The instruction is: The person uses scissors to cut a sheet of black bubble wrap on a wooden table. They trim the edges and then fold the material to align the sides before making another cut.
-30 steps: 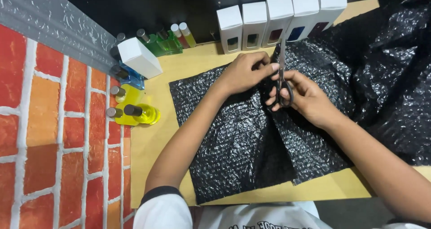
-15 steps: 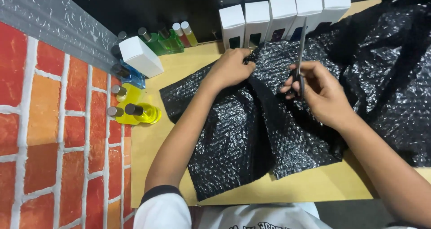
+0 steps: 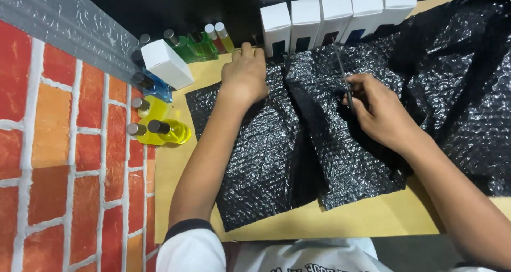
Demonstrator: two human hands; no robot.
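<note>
Scissors [image 3: 343, 77] are gripped in the closed right hand [image 3: 380, 112], long axis near vertical, tips pointing away toward five white boxes [image 3: 335, 13]. Black bubble wrap [image 3: 277, 155], crinkled and glossy, is pressed flat on the table [image 3: 367, 218] by the open left hand [image 3: 246, 75].

Black bubble wrap [image 3: 277, 144]: glossy, crinkled sheet spread flat over the tan tabletop, split by a cut running from near edge toward the far side; the two flaps overlap slightly along a raised fold at centre. Scissors [image 3: 343, 77]: slim, dark, blades pointing away, lying over the wrap at the cut's far end.
</note>
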